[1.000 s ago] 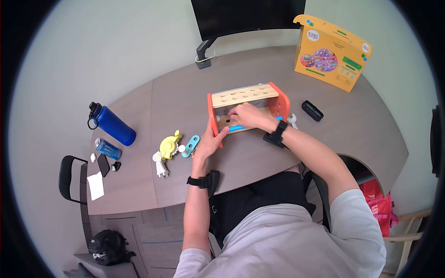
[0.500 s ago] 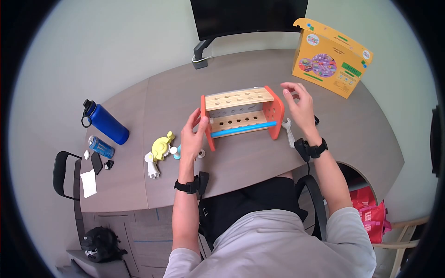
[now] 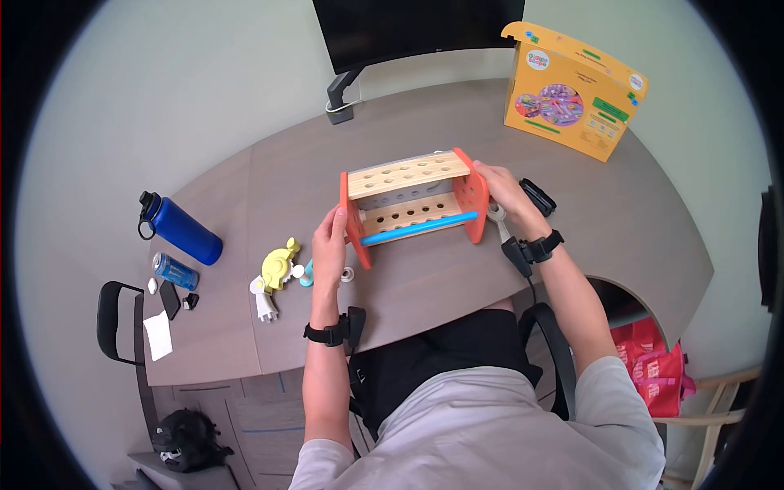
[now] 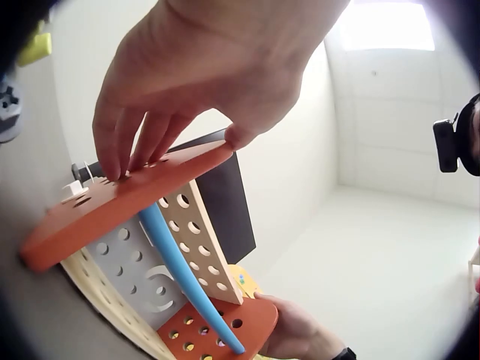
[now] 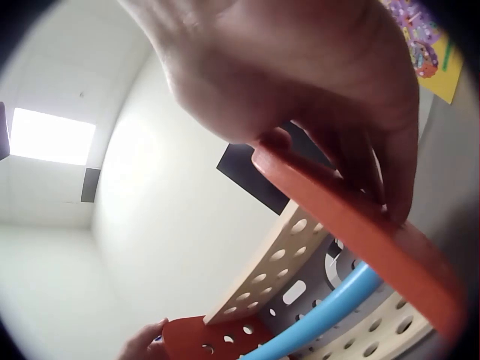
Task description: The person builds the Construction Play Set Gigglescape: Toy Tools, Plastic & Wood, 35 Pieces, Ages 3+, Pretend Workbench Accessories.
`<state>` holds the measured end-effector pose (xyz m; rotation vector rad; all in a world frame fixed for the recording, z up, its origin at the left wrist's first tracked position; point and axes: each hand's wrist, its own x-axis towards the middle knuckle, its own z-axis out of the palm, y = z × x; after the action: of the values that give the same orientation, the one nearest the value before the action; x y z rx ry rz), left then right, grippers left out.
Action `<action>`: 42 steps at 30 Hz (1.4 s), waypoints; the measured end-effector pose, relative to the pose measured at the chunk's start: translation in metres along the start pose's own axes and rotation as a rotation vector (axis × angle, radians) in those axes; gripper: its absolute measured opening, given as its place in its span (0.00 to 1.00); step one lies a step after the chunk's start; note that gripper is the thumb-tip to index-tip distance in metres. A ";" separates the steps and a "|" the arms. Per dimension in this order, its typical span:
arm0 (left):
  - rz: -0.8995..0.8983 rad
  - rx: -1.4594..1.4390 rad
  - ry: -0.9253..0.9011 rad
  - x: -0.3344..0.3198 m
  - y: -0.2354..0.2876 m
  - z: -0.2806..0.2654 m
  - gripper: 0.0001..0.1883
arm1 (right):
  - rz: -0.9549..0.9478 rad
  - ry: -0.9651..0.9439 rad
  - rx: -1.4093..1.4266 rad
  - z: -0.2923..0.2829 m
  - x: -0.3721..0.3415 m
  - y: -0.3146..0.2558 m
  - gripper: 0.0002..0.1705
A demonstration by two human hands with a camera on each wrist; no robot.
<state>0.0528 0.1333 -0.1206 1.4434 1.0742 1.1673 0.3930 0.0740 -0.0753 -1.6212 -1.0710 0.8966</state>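
A toy workbench [image 3: 408, 175] stands on the table, with orange side panels, pale wooden boards full of holes, a grey back and a blue rod [image 3: 420, 229] across its front. My left hand [image 3: 329, 249] holds the left side panel [image 4: 135, 196], fingers on its outer face and thumb at its edge. On the opposite panel [image 5: 352, 225], my right hand [image 3: 508, 194] grips likewise, its thumb over the edge. A grey toy wrench [image 3: 500, 222] lies beside the right panel, partly covered by the right wrist. Near my left hand lies a white ring-like piece [image 3: 348, 274].
Left of the workbench lie a yellow toy piece [image 3: 278, 268] and a white toy piece [image 3: 265, 306]. Further left are a blue bottle [image 3: 184, 229] and a can [image 3: 175, 271]. A black case [image 3: 537, 198] and a yellow box [image 3: 572, 102] sit to the right.
My right hand has come out of the workbench, swung out to its right, then settled on the right panel. The left hand came slightly off the left panel and holds it again.
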 end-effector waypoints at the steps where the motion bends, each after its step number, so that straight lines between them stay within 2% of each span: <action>1: -0.012 -0.003 -0.003 0.000 0.001 0.000 0.29 | -0.017 0.015 -0.014 0.000 0.001 0.000 0.33; 4: 0.055 -0.020 0.067 0.001 -0.008 0.008 0.25 | -0.046 0.010 -0.063 0.001 -0.002 -0.004 0.30; 8: 0.040 -0.070 0.120 -0.008 0.008 0.009 0.23 | -0.146 -0.056 -0.058 0.002 0.002 0.006 0.28; 10: 0.101 -0.079 0.108 -0.004 0.001 0.004 0.21 | -0.284 -0.021 0.066 0.009 0.000 0.007 0.28; 14: 0.116 -0.056 0.059 -0.008 0.014 -0.003 0.22 | -0.380 -0.028 -0.028 0.006 0.010 0.022 0.28; 16: 0.095 -0.109 -0.032 -0.012 0.022 -0.007 0.25 | -0.423 -0.044 0.003 0.007 0.004 0.022 0.26; 19: 0.099 -0.065 -0.102 -0.011 0.022 -0.013 0.29 | -0.442 -0.124 0.146 0.009 0.006 0.034 0.27; 22: 0.078 -0.020 -0.186 -0.008 0.011 -0.022 0.33 | -0.410 -0.145 0.174 0.011 -0.003 0.037 0.29; 26: 0.125 0.140 -0.182 -0.011 0.006 -0.023 0.33 | -0.401 -0.155 0.194 0.013 -0.003 0.053 0.32; 29: 0.118 0.195 -0.175 -0.012 0.010 -0.022 0.36 | -0.432 -0.085 0.138 0.013 -0.009 0.056 0.34; 31: -0.035 0.061 -0.169 -0.013 0.018 -0.020 0.38 | -0.443 -0.091 0.021 0.009 -0.018 0.051 0.36; 38: -0.012 0.274 -0.141 -0.019 0.012 -0.016 0.36 | -0.400 -0.076 -0.087 0.009 -0.038 0.045 0.36; 40: 0.092 0.535 -0.146 -0.023 0.016 -0.013 0.36 | -0.371 -0.036 -0.144 0.012 -0.043 0.046 0.34; 42: 0.091 0.543 -0.112 -0.025 0.017 -0.007 0.35 | -0.380 -0.028 -0.141 0.013 -0.042 0.050 0.33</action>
<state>0.0426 0.1074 -0.1064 1.9664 1.3182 0.8750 0.3787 0.0312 -0.1240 -1.4508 -1.4294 0.6032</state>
